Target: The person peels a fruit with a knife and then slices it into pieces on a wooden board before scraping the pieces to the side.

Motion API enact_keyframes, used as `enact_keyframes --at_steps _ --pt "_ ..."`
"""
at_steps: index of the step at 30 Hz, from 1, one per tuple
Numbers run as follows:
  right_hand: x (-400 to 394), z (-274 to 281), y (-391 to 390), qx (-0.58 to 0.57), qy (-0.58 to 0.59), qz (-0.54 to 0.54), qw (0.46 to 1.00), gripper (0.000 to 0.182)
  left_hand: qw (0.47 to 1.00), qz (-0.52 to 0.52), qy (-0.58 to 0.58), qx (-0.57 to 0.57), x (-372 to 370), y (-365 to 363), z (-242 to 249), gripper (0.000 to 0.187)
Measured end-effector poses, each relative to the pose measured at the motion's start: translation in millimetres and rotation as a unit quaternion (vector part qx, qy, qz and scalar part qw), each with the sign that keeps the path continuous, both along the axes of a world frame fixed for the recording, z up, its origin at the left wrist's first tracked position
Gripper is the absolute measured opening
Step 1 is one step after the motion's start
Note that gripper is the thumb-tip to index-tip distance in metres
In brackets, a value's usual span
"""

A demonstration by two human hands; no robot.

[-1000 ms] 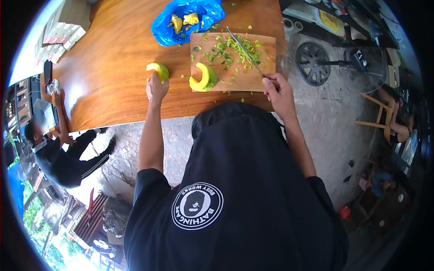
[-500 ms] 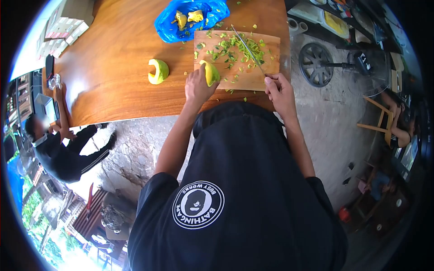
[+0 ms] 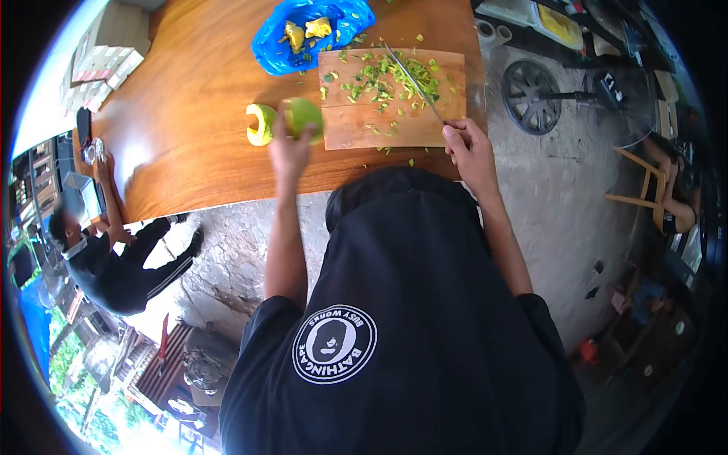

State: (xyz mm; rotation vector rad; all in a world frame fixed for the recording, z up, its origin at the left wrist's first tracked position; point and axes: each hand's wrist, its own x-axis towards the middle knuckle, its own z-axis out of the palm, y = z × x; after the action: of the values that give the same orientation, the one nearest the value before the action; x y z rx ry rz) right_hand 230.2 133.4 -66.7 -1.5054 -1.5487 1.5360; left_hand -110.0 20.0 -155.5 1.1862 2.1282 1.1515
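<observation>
My left hand (image 3: 289, 152), smeared by motion, is closed around a hollowed green fruit piece (image 3: 305, 119) just left of the cutting board. Close beside it on the table stands a second yellow-green fruit piece (image 3: 260, 125) with a hollow cut into it. My right hand (image 3: 472, 148) grips a knife (image 3: 413, 82) by its handle at the right edge of the wooden cutting board (image 3: 356, 133). The blade points away from me, over a scatter of chopped green-yellow bits (image 3: 377, 80).
A blue plastic bag (image 3: 267, 47) with yellow chunks lies behind the board. White boxes (image 3: 114, 45) stand at the table's far left. Another person (image 3: 106, 265) sits at the left with a laptop. A fan (image 3: 533, 97) stands on the floor to the right.
My left hand has moved left off the board with the fruit piece, toward the other piece. The right hand and knife stay nearly in place. The view has shifted slightly.
</observation>
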Motion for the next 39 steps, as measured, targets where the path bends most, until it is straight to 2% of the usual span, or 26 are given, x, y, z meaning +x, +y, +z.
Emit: enact_keyframes --at_steps 2,3,6,8,10,12,14,19,21,22,24,25,26,27,28,29,30,32,36,39 --pt "2.2 -2.5 -0.5 -0.006 0.000 -0.008 1.000 0.027 0.995 0.069 -0.044 -0.062 -60.0 -10.3 24.1 0.073" --pt "2.0 -3.3 -0.1 -0.008 0.003 -0.008 1.000 0.027 0.990 0.086 -0.111 -0.014 -83.7 -15.4 29.8 0.072" --pt "-2.5 -5.3 0.8 -0.018 0.004 -0.005 1.000 0.027 0.991 0.072 -0.055 -0.101 -153.6 -27.4 18.1 0.069" --pt "-8.2 -4.7 3.7 -0.014 -0.002 0.010 1.000 0.027 0.990 0.055 -0.035 -0.124 -194.6 -33.3 -18.0 0.071" --pt "-9.7 -2.0 3.1 -0.011 -0.015 0.016 1.000 0.027 0.988 0.027 -0.019 -0.150 -205.4 -38.6 -43.2 0.073" --pt "-14.7 1.7 4.6 -0.002 -0.002 0.020 1.000 0.027 0.973 0.024 0.124 -0.191 -208.7 -35.8 -55.0 0.077" --pt "-14.6 2.0 4.8 0.001 -0.004 0.014 1.000 0.027 0.973 0.037 0.113 -0.200 -210.5 -33.6 -64.8 0.077" --pt "-3.3 -9.4 3.3 -0.010 -0.025 0.026 0.999 0.029 0.962 0.056 0.101 -0.247 -203.0 -30.4 -64.9 0.078" --pt "0.6 -19.9 2.0 -0.003 -0.077 0.031 0.997 0.031 0.956 0.058 0.195 -0.212 -201.6 -32.6 -68.4 0.061" --pt "0.0 -20.4 1.8 -0.004 -0.076 0.032 0.997 0.031 0.956 0.059 0.195 -0.213 -190.1 -28.5 -54.9 0.061" --pt "-0.3 -21.9 0.4 -0.007 -0.089 0.044 0.995 0.034 0.945 0.132 0.296 -0.049 -148.5 -11.1 -25.6 0.036" --pt "0.3 -24.9 -0.9 -0.010 -0.090 0.042 0.995 0.034 0.954 0.106 0.279 -0.033 -114.7 0.8 -7.9 0.019" --pt "0.2 -29.5 -0.9 -0.002 -0.091 0.045 0.995 0.034 0.986 0.049 0.155 -0.025 -97.2 3.8 -17.8 0.019" --pt "-0.7 -31.7 -0.5 0.007 -0.091 0.050 0.995 0.035 0.987 -0.019 0.154 -0.037 -74.1 7.1 -25.0 0.017" --pt "-2.5 -29.8 -0.2 0.007 -0.089 0.054 0.995 0.035 0.986 -0.018 0.129 -0.104 -51.1 11.5 -42.2 0.013" --pt "-4.7 -25.7 1.7 0.005 -0.100 0.062 0.993 0.036 0.966 -0.095 0.211 -0.112 -39.0 12.9 -52.2 0.016" --pt "-5.2 -23.2 3.7 0.005 -0.112 0.067 0.991 0.038 0.959 -0.088 0.236 -0.133 -17.6 13.9 -47.6 0.019" --pt "-4.1 -23.5 2.6 0.019 -0.116 0.065 0.991 0.038 0.931 -0.081 0.340 -0.108 -8.0 12.1 -77.9 0.019" --pt "5.1 -25.5 2.5 0.050 -0.118 0.068 0.989 0.039 0.915 -0.110 0.374 -0.104 -13.9 2.4 -95.9 0.023" --pt "9.3 -26.9 1.6 0.015 -0.135 0.060 0.989 0.038 0.919 -0.169 0.340 -0.108 -28.1 -2.7 -96.9 0.025"
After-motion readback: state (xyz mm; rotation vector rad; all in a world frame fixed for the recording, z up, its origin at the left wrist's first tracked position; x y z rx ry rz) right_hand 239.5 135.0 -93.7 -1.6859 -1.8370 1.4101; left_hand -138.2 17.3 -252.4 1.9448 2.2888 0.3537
